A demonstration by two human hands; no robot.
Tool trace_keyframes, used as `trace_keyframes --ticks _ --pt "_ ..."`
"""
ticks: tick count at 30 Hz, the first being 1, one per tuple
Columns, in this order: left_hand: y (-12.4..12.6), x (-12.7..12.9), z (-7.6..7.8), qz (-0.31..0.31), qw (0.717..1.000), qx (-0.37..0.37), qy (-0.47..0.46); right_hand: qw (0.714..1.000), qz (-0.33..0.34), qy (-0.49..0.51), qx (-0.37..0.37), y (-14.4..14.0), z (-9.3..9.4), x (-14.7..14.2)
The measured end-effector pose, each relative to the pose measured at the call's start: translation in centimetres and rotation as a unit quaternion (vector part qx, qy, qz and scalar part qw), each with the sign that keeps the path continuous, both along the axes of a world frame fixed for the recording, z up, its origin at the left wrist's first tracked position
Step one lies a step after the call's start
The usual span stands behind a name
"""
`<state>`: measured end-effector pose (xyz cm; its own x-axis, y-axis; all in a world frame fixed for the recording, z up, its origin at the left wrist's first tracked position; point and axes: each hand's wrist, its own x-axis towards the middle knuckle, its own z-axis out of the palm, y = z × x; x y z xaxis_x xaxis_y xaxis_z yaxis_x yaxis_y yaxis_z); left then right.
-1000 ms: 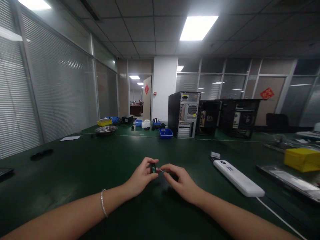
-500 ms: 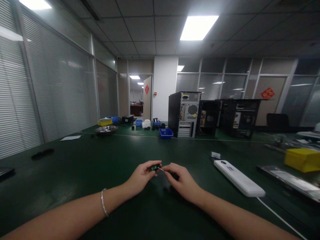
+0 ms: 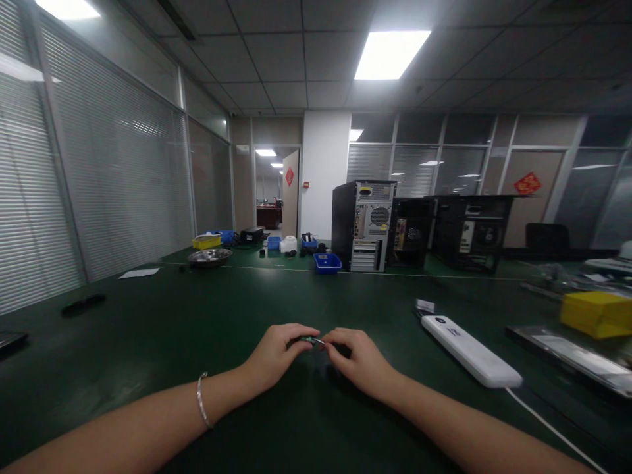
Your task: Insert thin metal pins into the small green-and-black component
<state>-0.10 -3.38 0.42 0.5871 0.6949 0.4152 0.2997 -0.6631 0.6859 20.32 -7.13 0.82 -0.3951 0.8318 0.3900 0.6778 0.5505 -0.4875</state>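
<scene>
Between the thumb and fingers of my left hand is a small green circuit board, seen nearly edge-on and mostly covered by the fingers. My right hand pinches a thin, light metal piece whose end meets the board's right side; its exact kind is too small to tell. Both hands are close together, just above the dark green table. A silver bracelet circles my left wrist.
To the right lie a white oblong device with a cable, a flat metal-topped unit and a yellow bin. Computer towers stand at the back, near a blue tray. A metal dish sits back left.
Both hands have dropped slightly. The board has turned from showing its green face to nearly edge-on, and the metal piece now lies flatter against its right side.
</scene>
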Motion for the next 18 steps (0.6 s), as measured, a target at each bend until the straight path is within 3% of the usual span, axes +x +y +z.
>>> trace_keyframes --ticks 7,18 --pt "-0.09 -0.11 0.2 -0.011 0.999 0.029 0.012 1.0 0.003 -0.004 0.0 0.03 -0.05 0.04" --pt "0.24 0.23 -0.06 -0.062 0.986 -0.137 -0.077 0.996 0.055 0.071 -0.03 0.29 -0.39 0.09"
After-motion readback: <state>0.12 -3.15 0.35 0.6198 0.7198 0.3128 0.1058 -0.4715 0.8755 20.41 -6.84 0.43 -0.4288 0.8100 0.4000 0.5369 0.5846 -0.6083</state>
